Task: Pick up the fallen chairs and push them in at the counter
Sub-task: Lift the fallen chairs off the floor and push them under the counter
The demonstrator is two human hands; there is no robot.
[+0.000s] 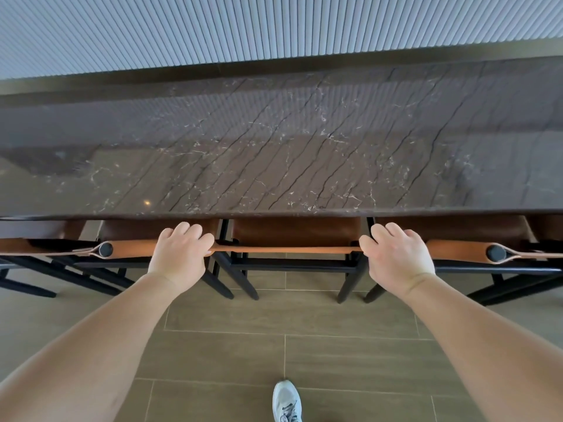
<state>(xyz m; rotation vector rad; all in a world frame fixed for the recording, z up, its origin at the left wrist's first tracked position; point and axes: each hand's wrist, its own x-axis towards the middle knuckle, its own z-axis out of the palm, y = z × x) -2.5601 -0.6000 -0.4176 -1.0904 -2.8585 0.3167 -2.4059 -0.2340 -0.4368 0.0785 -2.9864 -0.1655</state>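
A dark marble counter (274,147) runs across the view. Three chairs with tan leather backs and black frames stand upright along its near edge, their brown seats tucked under it. The middle chair's (286,248) back shows as a thin tan strip. My left hand (179,254) curls over the strip's left end and my right hand (396,257) over its right end. Each hand also covers the inner end of the neighbouring chair's back, the left chair (131,249) and the right chair (457,250). Which back each hand holds is hidden.
Part of another chair's back (36,248) shows at the far left edge. A ribbed grey wall panel (274,25) rises behind the counter. Black chair legs splay out over the tan tiled floor (274,345). My light grey shoe (286,402) stands on the tiles below.
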